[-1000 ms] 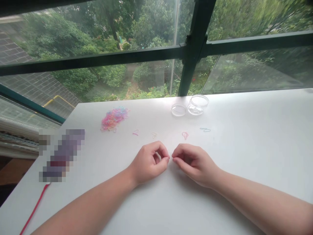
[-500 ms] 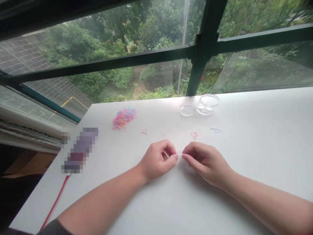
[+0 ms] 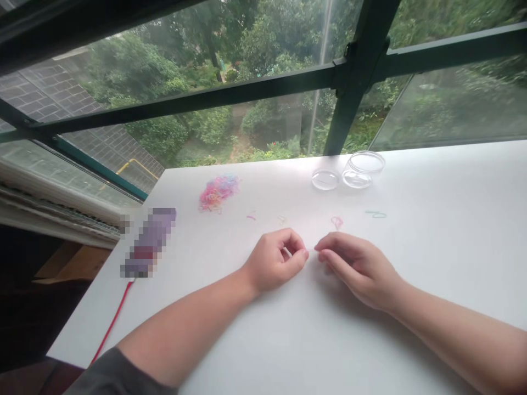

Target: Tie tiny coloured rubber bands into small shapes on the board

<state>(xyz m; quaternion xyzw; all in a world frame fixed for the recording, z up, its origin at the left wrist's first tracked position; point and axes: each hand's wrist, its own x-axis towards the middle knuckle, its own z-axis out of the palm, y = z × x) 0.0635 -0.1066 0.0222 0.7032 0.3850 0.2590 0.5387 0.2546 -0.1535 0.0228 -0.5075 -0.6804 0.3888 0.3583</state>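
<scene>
My left hand (image 3: 276, 262) is closed in a pinch, thumb against forefinger, on one end of a thin pale rubber band (image 3: 312, 250). At the band's other end is my right hand (image 3: 364, 271), its thumb and forefinger curved close together around it; the exact contact is too small to see. Just beyond the hands lie small groups of rubber bands: pink ones (image 3: 251, 217), pale yellow ones (image 3: 281, 220), more pink ones (image 3: 336, 221) and green ones (image 3: 376, 214). Farther back is a multicoloured pile of rubber bands (image 3: 219, 192).
A clear round jar (image 3: 357, 178) and its clear lid (image 3: 325, 180) stand near the back edge of the white table (image 3: 255, 351). At left lies a pixelated phone-like object (image 3: 149, 241) with a red cable (image 3: 110, 325). A dark-framed window (image 3: 197, 104) borders the table.
The view has shifted, so the whole scene sits farther right and slightly higher. My right thumb and forefinger have parted a little; the band between the hands shows more faintly.
</scene>
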